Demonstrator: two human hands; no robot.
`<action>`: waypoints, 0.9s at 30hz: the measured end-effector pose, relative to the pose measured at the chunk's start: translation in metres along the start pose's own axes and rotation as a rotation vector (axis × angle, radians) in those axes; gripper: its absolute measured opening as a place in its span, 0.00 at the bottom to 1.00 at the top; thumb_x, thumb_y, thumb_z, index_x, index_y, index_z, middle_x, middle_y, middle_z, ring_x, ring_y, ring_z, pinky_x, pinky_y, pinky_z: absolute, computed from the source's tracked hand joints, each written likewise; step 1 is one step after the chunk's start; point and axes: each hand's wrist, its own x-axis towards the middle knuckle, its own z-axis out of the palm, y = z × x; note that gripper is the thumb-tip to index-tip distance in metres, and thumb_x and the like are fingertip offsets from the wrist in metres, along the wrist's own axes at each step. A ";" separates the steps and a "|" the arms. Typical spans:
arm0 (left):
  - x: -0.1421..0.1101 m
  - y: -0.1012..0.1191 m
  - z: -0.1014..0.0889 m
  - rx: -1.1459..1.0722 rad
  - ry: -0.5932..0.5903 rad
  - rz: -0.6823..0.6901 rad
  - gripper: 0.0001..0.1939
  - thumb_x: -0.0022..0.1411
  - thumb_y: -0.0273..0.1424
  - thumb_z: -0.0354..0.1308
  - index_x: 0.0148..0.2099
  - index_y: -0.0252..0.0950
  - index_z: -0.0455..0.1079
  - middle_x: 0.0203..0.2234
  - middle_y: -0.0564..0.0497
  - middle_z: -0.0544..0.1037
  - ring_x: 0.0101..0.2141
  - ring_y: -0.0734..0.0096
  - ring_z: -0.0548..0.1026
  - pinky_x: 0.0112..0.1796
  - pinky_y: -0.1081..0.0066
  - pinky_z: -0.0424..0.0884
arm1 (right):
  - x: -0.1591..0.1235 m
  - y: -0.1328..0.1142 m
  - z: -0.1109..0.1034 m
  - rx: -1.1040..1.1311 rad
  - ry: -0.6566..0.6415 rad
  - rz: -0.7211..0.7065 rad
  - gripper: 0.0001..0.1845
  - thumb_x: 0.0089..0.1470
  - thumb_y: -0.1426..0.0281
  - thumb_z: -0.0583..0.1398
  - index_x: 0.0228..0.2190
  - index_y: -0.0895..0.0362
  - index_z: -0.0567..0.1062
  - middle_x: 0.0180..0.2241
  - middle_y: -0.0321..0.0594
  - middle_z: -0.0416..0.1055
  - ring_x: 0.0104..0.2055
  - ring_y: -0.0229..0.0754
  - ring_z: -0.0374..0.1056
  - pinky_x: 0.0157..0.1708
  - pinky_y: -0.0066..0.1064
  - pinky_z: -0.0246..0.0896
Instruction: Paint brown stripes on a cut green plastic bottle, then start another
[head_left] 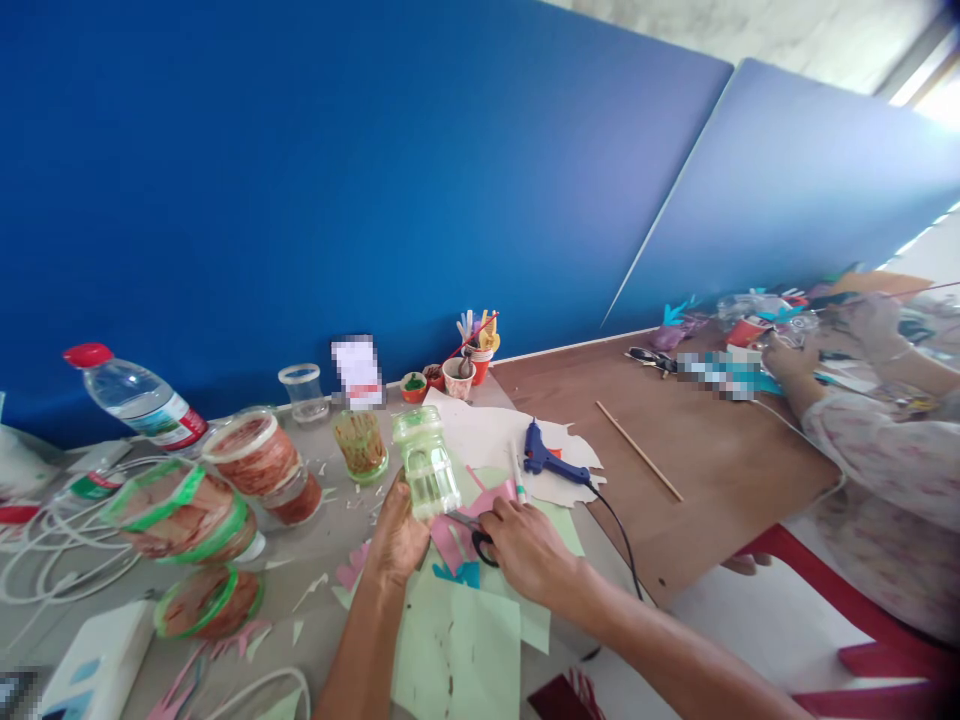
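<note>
My left hand (397, 535) is closed around the lower end of a clear, green-tinted plastic bottle piece (427, 462), which is tilted over the table. Black-handled scissors (482, 546) are in my right hand (527, 548), their blades pointing at the bottle's near end. Whether the blades touch the plastic, I cannot tell. Pink paper pieces (448, 548) and a blue paper cutout (466, 575) lie beneath my hands, above a pale green sheet (480, 650). Just beyond my right hand are a white marker-like stick (517, 472) and a blue glue gun (551, 455).
Brown-painted containers (262, 460) and a red-capped water bottle (139, 395) stand at left, near coiled white cable (45, 560). Paint cups (457, 378) stand by the blue partition (300, 180). A wooden stick (637, 450) lies right. Another person's patterned sleeve (862, 470) is far right.
</note>
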 end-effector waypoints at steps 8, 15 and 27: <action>0.002 -0.001 -0.006 -0.016 -0.030 -0.019 0.14 0.55 0.35 0.64 0.44 0.38 0.76 0.39 0.48 0.81 0.43 0.58 0.77 0.48 0.60 0.70 | 0.001 -0.001 -0.009 0.019 -0.046 0.033 0.25 0.50 0.77 0.57 0.51 0.62 0.67 0.41 0.52 0.72 0.41 0.53 0.71 0.38 0.35 0.60; 0.003 -0.003 -0.014 -0.046 0.001 -0.006 0.14 0.58 0.37 0.61 0.47 0.43 0.74 0.44 0.50 0.80 0.48 0.60 0.74 0.51 0.59 0.67 | -0.018 0.030 -0.031 0.557 0.262 0.129 0.12 0.56 0.70 0.54 0.23 0.57 0.69 0.27 0.38 0.67 0.28 0.37 0.63 0.28 0.28 0.54; -0.001 -0.003 -0.006 0.036 -0.019 -0.031 0.17 0.56 0.39 0.63 0.46 0.38 0.74 0.39 0.47 0.80 0.41 0.61 0.77 0.46 0.60 0.70 | 0.028 0.017 -0.018 0.423 0.137 -0.056 0.14 0.51 0.80 0.53 0.33 0.59 0.77 0.35 0.46 0.74 0.34 0.44 0.68 0.36 0.34 0.61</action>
